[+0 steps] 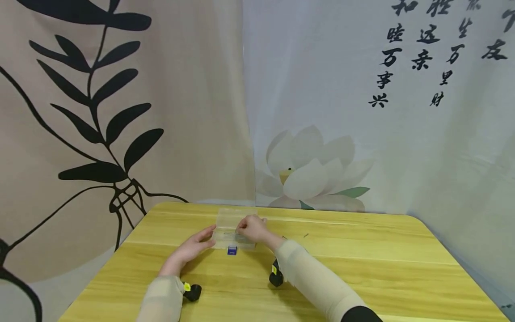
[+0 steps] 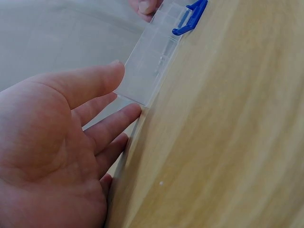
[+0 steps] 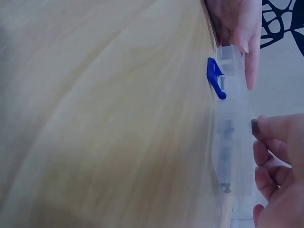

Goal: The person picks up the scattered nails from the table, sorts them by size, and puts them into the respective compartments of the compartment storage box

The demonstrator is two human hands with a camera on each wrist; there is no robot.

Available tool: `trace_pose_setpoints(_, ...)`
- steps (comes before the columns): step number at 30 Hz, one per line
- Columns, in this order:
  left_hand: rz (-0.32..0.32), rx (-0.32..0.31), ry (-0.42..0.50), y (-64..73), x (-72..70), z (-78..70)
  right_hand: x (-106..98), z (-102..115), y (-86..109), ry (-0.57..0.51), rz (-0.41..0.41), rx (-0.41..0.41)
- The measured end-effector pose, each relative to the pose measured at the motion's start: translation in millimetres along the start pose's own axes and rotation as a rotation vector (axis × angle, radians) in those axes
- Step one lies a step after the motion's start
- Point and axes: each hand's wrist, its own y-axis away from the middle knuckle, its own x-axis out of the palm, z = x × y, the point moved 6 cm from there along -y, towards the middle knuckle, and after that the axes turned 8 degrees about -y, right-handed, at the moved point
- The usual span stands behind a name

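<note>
A clear plastic storage box (image 1: 219,243) with a blue latch (image 1: 232,250) stands on the table, its lid (image 1: 231,218) raised at the back. At the box's left end my left hand (image 1: 192,248) rests with thumb and fingers fairly straight; in the left wrist view its fingertips (image 2: 134,112) meet the box's corner. Over the box's right part, my right hand (image 1: 254,228) pinches a small dark piece (image 3: 255,128) between thumb and forefinger. Its exact kind is too small to tell. Blurred small grey items (image 3: 225,156) show through the box wall.
Small thin dark pieces (image 1: 306,235) lie on the wooden table (image 1: 362,268) to the right of the box. Black wrist devices (image 1: 193,292) sit under both sleeves. A printed curtain (image 1: 193,112) hangs behind the table's far edge.
</note>
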Motion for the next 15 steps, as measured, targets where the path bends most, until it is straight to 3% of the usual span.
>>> trace_pose_setpoints(7, 0.014, 0.009, -0.016, -4.3, 2.4, -0.6, -20, -6, 13.1, -0.098, 0.000, -0.010)
trace_pose_setpoints(15, 0.023, 0.038, -0.058, -2.5, 1.6, -0.6, -48, -19, 43.3, -0.259, 0.077, 0.009)
